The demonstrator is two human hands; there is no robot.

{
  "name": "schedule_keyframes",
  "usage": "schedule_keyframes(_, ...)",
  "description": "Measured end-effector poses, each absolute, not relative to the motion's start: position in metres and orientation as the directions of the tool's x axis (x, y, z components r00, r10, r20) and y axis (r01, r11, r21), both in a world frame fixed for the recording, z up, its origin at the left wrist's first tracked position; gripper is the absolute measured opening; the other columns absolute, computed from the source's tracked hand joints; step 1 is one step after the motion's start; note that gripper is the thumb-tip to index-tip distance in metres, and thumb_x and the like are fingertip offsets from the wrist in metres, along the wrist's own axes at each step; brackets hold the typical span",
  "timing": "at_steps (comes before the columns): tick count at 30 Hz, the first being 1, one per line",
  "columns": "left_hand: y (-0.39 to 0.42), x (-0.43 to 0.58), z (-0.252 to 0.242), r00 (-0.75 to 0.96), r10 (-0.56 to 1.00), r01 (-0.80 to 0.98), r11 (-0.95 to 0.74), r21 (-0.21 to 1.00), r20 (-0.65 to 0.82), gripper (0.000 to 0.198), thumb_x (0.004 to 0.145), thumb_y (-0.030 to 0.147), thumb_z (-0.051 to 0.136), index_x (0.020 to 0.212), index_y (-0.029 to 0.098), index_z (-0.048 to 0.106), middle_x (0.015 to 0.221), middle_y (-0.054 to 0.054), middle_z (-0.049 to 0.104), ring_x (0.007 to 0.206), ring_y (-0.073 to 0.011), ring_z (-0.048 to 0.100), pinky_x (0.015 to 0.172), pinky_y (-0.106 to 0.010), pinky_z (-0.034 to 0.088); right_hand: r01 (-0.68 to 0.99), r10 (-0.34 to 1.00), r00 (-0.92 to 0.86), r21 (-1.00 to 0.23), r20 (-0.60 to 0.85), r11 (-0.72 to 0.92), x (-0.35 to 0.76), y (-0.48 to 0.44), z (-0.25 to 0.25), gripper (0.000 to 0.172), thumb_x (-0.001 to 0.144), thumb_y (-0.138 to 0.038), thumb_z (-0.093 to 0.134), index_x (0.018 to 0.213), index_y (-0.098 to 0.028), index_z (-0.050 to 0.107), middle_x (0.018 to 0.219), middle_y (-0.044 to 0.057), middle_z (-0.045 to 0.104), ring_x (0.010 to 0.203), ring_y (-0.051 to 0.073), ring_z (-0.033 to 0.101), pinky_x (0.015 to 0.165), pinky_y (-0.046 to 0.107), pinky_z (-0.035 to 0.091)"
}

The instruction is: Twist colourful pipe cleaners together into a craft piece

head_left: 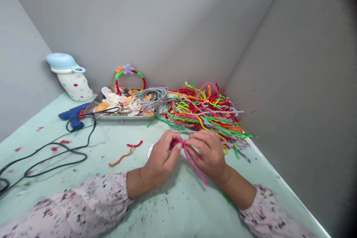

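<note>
A bright pink pipe cleaner (195, 166) is held between my two hands over the table, one end hanging down toward me. My left hand (161, 160) pinches it between thumb and fingertips. From the other side my right hand (208, 152) closes its thumb and fingers at the same spot, where the pipe cleaner bends. My fingers partly cover the bend. Behind my left hand, a small whitish piece (151, 150) peeks out, mostly hidden. A large heap of colourful pipe cleaners (206, 113) lies just beyond my right hand.
A metal tray (125, 118) of shells holds a coil of grey wire (154, 97) and a flower-trimmed hoop (128, 69). Left of it are a blue glue gun (73, 114), its black cord (55, 144) and a bottle (74, 81). Orange and red scraps (125, 155) lie nearby. Walls enclose the table.
</note>
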State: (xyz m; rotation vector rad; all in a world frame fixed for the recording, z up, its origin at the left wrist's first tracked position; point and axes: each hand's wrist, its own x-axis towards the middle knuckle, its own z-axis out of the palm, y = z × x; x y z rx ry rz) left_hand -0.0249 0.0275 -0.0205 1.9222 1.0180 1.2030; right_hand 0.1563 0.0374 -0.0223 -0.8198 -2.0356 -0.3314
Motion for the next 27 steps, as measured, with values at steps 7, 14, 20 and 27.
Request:
schedule_keyframes(7,0.0317,-0.0278,-0.0158,0.338,0.817,0.268,-0.559,0.785,0.467,0.014,0.095,0.021,0.042,0.094,0.017,0.055,0.093,-0.005,0.054,0.088,-0.0173,0.051,0.079,-0.03,0.042,0.632,0.459,-0.34,-0.163,0.821,0.758,0.1571,0.0377,-0.0287,0.021,0.082,-0.015,0.067,0.1,-0.024,0.062,0.089,0.003,0.068,0.088,0.02,0.06,0.079,0.038,0.047)
schedule_keyframes(14,0.034,-0.0286,-0.017,0.343,0.799,0.264,-0.587,0.766,0.494,0.013,0.095,0.021,0.042,0.094,0.018,0.055,0.093,-0.006,0.054,0.09,-0.0181,0.051,0.081,-0.031,0.042,0.619,0.479,-0.305,-0.211,0.823,0.757,0.1554,0.0383,-0.0309,0.02,0.082,-0.016,0.065,0.099,-0.024,0.062,0.089,0.004,0.068,0.088,0.021,0.061,0.079,0.039,0.048)
schedule_keyframes(20,0.0363,-0.0283,-0.021,0.348,0.761,0.269,-0.641,0.719,0.548,0.01,0.094,0.02,0.043,0.094,0.018,0.053,0.091,-0.006,0.054,0.087,-0.0184,0.051,0.078,-0.032,0.042,0.596,0.513,-0.274,-0.275,0.813,0.755,0.1539,0.0392,-0.0315,0.015,0.084,-0.018,0.062,0.097,-0.025,0.062,0.086,0.004,0.067,0.085,0.021,0.061,0.077,0.039,0.048)
schedule_keyframes(27,0.0376,-0.0266,-0.0217,0.373,0.749,0.305,-0.656,0.69,0.548,0.009,0.093,0.017,0.044,0.094,0.018,0.052,0.09,-0.006,0.053,0.086,-0.0181,0.05,0.076,-0.033,0.042,0.56,0.616,-0.255,-0.405,0.745,0.723,0.1534,0.039,-0.0329,0.008,0.085,-0.019,0.061,0.092,-0.023,0.062,0.086,0.005,0.064,0.086,0.021,0.058,0.078,0.039,0.047)
